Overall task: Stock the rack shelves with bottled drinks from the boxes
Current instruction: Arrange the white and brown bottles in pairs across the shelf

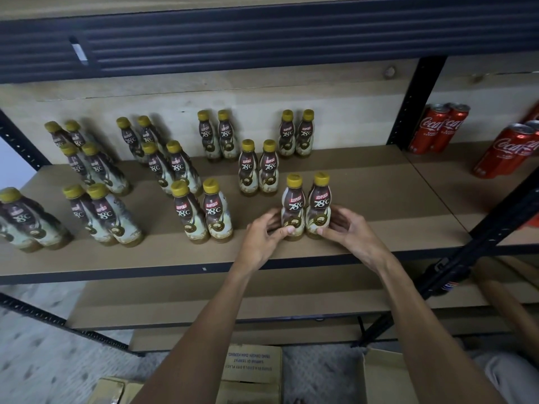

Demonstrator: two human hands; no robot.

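Two Kopiko 78°C bottles with yellow caps stand side by side near the front edge of the brown rack shelf (379, 199). My left hand (267, 233) grips the lower part of the left bottle (293, 204). My right hand (347, 228) grips the lower part of the right bottle (319, 204). Both bottles are upright and touch each other. Several more pairs of the same bottles (204, 211) stand in rows across the shelf to the left and behind.
Red Coca-Cola cans (437, 129) stand on the neighbouring shelf section at right, beyond a black upright post (414, 106). An upper shelf beam (262, 33) hangs overhead. Open cardboard boxes (253, 365) sit on the floor below. A lower shelf (175, 301) lies beneath.
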